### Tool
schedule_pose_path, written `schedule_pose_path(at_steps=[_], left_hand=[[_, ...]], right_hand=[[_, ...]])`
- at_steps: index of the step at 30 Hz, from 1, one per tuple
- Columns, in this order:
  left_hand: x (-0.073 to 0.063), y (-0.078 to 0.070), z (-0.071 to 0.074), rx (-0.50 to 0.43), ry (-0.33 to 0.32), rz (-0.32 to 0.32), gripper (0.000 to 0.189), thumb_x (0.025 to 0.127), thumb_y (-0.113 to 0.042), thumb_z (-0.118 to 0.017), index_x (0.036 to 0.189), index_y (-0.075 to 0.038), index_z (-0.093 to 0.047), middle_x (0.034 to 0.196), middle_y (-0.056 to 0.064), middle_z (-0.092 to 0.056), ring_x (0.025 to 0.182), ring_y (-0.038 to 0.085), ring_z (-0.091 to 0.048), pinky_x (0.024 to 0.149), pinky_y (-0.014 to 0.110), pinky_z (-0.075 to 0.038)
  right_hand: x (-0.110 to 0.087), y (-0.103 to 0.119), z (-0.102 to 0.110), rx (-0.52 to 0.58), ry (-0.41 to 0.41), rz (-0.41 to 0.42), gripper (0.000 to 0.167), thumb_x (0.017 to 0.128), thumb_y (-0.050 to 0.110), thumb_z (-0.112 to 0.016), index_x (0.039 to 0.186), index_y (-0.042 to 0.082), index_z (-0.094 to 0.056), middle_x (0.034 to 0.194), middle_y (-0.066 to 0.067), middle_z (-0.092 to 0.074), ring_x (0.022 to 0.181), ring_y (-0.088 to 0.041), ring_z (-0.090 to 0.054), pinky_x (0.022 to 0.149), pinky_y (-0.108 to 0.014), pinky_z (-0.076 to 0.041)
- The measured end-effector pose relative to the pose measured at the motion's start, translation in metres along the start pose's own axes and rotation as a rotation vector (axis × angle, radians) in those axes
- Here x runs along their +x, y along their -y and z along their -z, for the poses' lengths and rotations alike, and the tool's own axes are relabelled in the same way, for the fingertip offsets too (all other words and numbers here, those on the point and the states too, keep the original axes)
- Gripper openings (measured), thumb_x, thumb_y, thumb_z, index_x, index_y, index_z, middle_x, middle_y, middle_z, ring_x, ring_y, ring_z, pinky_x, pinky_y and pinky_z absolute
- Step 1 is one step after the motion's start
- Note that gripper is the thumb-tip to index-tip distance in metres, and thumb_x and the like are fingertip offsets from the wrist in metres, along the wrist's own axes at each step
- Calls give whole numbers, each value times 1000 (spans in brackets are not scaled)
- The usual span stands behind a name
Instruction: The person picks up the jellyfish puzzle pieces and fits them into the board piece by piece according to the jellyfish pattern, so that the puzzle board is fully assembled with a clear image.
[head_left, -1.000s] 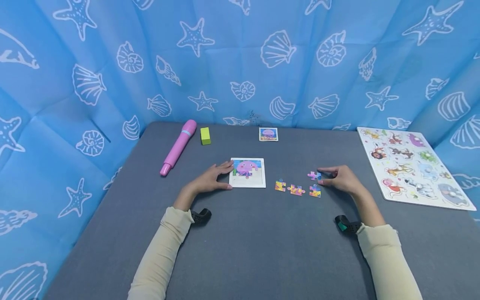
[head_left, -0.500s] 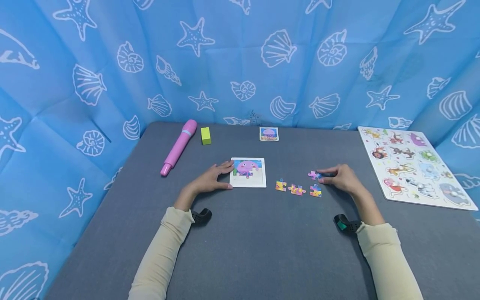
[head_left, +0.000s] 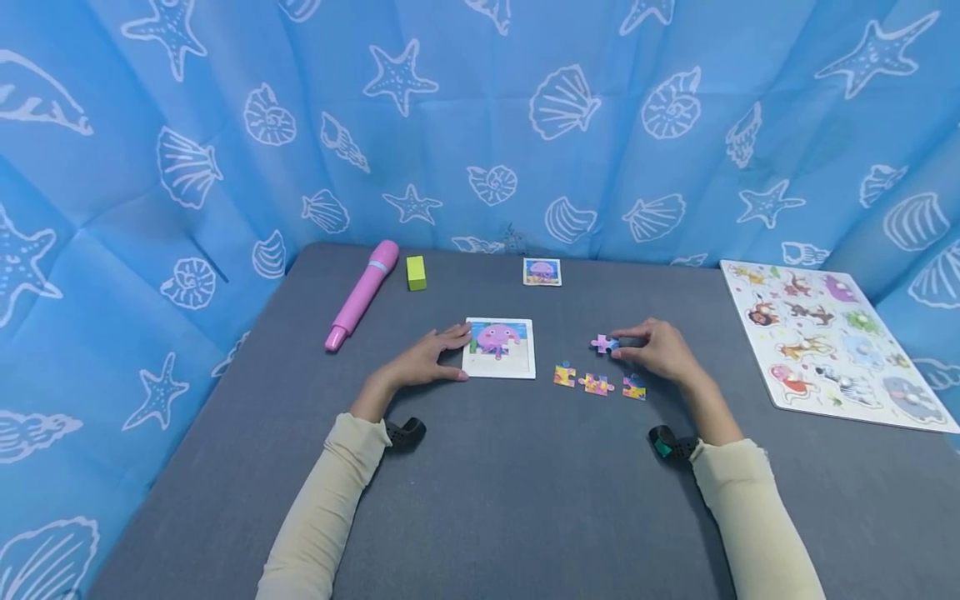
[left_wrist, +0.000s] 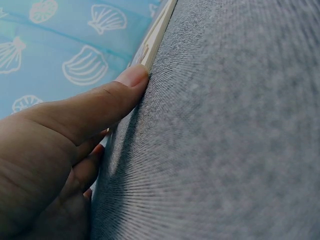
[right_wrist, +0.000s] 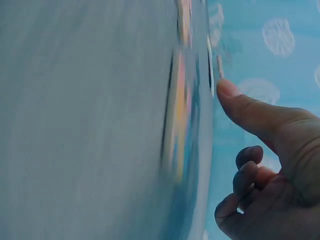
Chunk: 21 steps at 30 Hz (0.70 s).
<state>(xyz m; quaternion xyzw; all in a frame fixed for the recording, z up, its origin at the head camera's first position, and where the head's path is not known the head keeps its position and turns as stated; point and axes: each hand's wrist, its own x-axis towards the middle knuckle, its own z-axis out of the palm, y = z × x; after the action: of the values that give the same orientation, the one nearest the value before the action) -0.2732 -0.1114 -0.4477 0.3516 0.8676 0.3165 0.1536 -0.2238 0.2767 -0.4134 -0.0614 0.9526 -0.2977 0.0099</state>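
Observation:
A small white-framed jigsaw board point(head_left: 498, 372) with a partly filled pink jellyfish picture lies on the table. My left hand point(head_left: 420, 362) rests at its left side, fingers near the upper corner and thumb at the lower one. The left wrist view shows the thumb against the board's pale edge. My right hand point(head_left: 660, 354) pinches a pink and blue puzzle piece point(head_left: 602, 343) between thumb and fingers. In the right wrist view that piece appears as a thin edge above the thumb tip. Below it lie several loose pieces in a row: a yellow one point(head_left: 564, 376), a pink-yellow one point(head_left: 597, 384) and another point(head_left: 634, 387).
At the back stands a blue curtain point(head_left: 465, 125) with white shells. Near it lie a small jellyfish picture card point(head_left: 542, 272), a lime green block point(head_left: 416, 273) and a pink microphone-shaped toy point(head_left: 363, 296). A large animal peg puzzle point(head_left: 832, 350) lies at the right.
My right hand has lifted the pink and blue piece and carried it a little left, above the loose row. My left hand stays at the board. The head view has shifted slightly.

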Motion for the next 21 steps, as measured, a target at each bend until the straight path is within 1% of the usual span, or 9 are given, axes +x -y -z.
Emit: schedule_pose_path(at_steps=[6,8,11,15,21], left_hand=[[1,-1,-3,18,-2,-8,73,83,-32,-67,143,-10,-32,153,4,-21,143,21,-13,116,46,-5],[1,-2,-3,20,-5,-19,73,83,-31,-67,143,-8,-32,153,5,-21,143,22,-14,116,47,-5],[1,-3,-3,11,-2,-17,73,83,-31,-67,143,-8,-32,153,4,-20,143,22,-13,116,47,-4],[1,-2,-1,6,4,-3,73,83,-31,-67,143,-10,-31,154,3,-19,143,21,-12,116,46,-3],[0,0,0,10,6,14,73,84,-32,-66,144,-11,-30,154,1,-18,143,20,-10,116,45,-2]], right_hand=[[21,41,-29,61,40,30,32,78,16,-73,108,5,-69,79,-10,-49,68,-20,-34,59,-30,-29],[26,53,-39,74,58,55,31,77,16,-73,106,5,-70,78,-9,-50,68,-19,-34,60,-29,-29],[33,68,-52,99,80,81,32,75,16,-75,105,5,-70,76,-8,-49,67,-18,-32,60,-29,-29],[39,81,-61,121,103,94,33,74,17,-77,105,6,-71,75,-8,-47,65,-18,-30,59,-29,-27],[45,88,-68,135,135,97,32,75,18,-76,104,5,-71,74,-6,-43,66,-19,-31,59,-29,-27]])
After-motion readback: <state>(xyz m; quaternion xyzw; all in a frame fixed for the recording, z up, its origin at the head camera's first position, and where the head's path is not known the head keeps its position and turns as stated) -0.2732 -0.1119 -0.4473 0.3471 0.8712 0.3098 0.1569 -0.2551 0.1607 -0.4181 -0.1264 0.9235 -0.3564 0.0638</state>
